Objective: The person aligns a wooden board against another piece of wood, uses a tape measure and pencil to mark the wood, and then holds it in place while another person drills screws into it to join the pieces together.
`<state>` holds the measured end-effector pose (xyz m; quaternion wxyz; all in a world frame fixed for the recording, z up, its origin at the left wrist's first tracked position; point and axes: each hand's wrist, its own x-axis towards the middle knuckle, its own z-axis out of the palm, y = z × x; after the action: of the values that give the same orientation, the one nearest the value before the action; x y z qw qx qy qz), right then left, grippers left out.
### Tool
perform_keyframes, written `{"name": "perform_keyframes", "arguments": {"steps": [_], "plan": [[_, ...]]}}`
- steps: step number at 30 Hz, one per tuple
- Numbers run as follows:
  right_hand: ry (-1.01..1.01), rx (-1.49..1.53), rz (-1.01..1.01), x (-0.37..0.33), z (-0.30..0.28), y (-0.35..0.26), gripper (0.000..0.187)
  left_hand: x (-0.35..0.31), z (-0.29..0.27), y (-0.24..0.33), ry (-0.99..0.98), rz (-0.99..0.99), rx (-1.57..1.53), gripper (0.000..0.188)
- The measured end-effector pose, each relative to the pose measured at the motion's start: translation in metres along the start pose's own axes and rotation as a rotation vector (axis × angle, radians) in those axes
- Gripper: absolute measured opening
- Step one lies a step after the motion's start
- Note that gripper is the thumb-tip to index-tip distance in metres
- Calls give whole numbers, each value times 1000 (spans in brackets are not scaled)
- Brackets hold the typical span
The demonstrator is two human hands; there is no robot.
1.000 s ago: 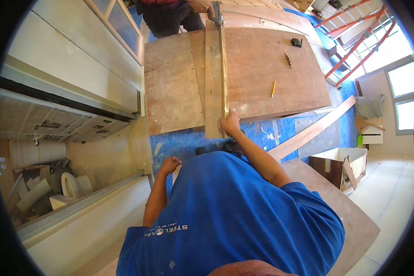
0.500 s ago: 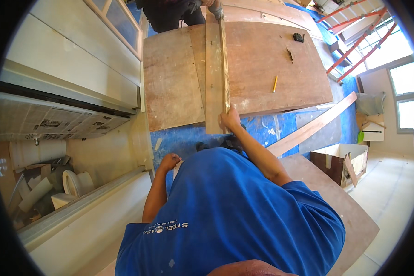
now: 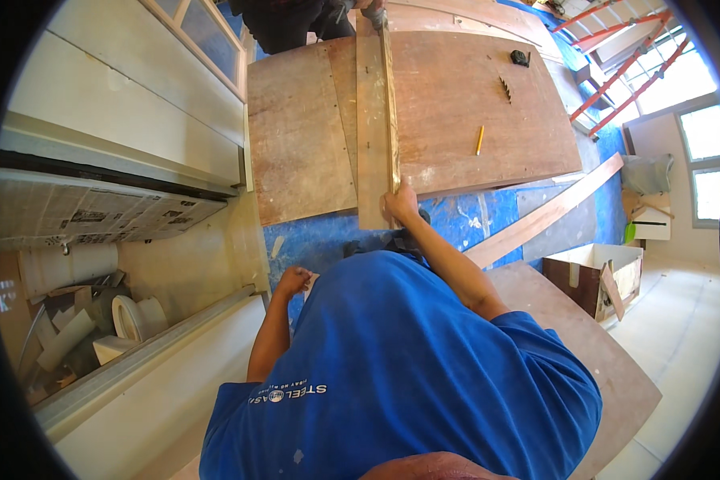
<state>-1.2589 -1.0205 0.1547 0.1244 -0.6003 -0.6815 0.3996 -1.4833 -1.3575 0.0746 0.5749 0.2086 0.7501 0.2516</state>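
My right hand [image 3: 402, 200] is closed around the near end of a narrow wood strip [image 3: 391, 112]. The strip runs away from me along the right edge of a flat wooden board [image 3: 372, 152], whose near end juts past the plywood sheet [image 3: 472, 80] beneath it. At the far end, another person's hand [image 3: 372, 10] is on the wood. My left hand [image 3: 295, 280] hangs low beside my shirt, fingers curled; a pale edge shows next to it, and what it holds, if anything, is hidden.
On the plywood lie a yellow pencil [image 3: 480, 141], a dark toothed piece [image 3: 505, 90] and a black tape measure [image 3: 520, 58]. A long plank [image 3: 548, 212] and a wooden box [image 3: 592, 276] are at right, an orange ladder [image 3: 632, 68] beyond. Blue sheeting [image 3: 304, 248] covers the floor.
The view has shifted very slightly. My right hand stays on the wood strip and my left hand stays low at my side.
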Motion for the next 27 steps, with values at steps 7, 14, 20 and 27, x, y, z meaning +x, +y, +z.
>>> {"name": "perform_keyframes", "arguments": {"steps": [7, 14, 20, 27], "plan": [[-31, 0, 41, -2, -3, -6, 73, -12, -2, -44, 2, -104, -110, 22], [-8, -10, 49, -3, -6, -7, 70, -23, 5, -41, 66, -187, -185, 19], [-15, 6, 27, -5, -6, -14, 66, 5, 2, -89, 48, 10, -77, 21], [23, 20, 23, -4, -4, -9, 61, -5, 4, -53, 88, -180, -313, 21]]}}
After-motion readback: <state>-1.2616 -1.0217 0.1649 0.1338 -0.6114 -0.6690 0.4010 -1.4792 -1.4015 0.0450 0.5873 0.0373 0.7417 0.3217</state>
